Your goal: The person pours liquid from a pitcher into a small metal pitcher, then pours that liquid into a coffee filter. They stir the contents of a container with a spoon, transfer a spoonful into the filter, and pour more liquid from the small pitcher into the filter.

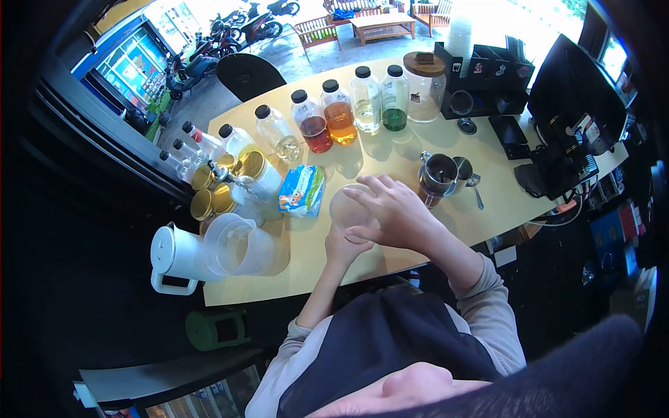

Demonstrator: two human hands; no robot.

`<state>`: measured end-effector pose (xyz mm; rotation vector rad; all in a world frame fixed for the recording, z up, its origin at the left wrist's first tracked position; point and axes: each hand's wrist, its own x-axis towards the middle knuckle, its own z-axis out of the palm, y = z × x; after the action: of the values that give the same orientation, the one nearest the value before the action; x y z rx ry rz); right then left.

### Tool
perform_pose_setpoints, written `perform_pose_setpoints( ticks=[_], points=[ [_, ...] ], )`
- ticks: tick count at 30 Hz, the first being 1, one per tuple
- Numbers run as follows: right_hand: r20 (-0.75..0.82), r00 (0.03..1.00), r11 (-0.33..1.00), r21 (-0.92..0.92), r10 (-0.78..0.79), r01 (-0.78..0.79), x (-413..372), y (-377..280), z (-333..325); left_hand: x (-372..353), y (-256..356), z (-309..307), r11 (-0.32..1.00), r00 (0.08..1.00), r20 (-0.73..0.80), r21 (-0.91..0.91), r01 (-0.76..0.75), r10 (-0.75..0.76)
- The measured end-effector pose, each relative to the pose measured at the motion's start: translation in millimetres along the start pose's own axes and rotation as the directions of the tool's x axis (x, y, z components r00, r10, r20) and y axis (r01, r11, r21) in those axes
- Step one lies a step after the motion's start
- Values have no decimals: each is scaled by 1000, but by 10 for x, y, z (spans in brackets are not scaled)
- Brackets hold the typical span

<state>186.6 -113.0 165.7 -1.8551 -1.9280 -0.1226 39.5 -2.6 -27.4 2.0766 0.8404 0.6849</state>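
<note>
My left hand (343,245) grips a clear plastic cup (348,207) from below, above the pale wooden counter (390,157). My right hand (390,209) lies over the cup's top and side, fingers spread and pressing on it. Just left of the cup lies a blue and green packet (302,189). To the right stands a metal jigger cup (439,175) with a spoon (477,191) beside it.
A row of bottles with red (312,124), orange (339,113), clear (365,99) and green (394,99) liquids lines the counter's far side. Gold-lidded jars (221,182) and a white pitcher (209,254) sit at left. A black organiser (488,80) and a monitor (575,90) stand at right.
</note>
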Motion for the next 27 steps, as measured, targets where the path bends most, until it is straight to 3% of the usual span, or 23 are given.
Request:
perform_pose_setpoints(
  ticks=[6,12,14,20,23,26,27],
  points=[
    [-71,997,991,131,-18,27,-282,294,-299,386,94,154,990,988,-147,-129,-56,37],
    [-245,968,941,314,-47,125,-625,654,-616,832,137,180,994,968,-249,-102,-43,16],
    [-383,923,940,322,19,114,-765,825,-696,981,88,203,970,962,-272,-229,-79,14],
    [-504,845,951,309,181,-19,-1124,1290,-922,1276,11,293,966,933,-360,-248,-74,-22],
    [-542,798,944,316,263,-97,-1304,1561,-875,1306,-44,359,992,924,-379,-122,-11,-37],
    [-538,755,916,341,375,-212,-1478,1839,-711,1223,-192,562,986,856,-511,-166,-1,-85],
    [-539,753,914,345,378,-213,-1553,1947,-627,1135,-157,638,999,804,-594,-49,-24,-10]
  ],
)
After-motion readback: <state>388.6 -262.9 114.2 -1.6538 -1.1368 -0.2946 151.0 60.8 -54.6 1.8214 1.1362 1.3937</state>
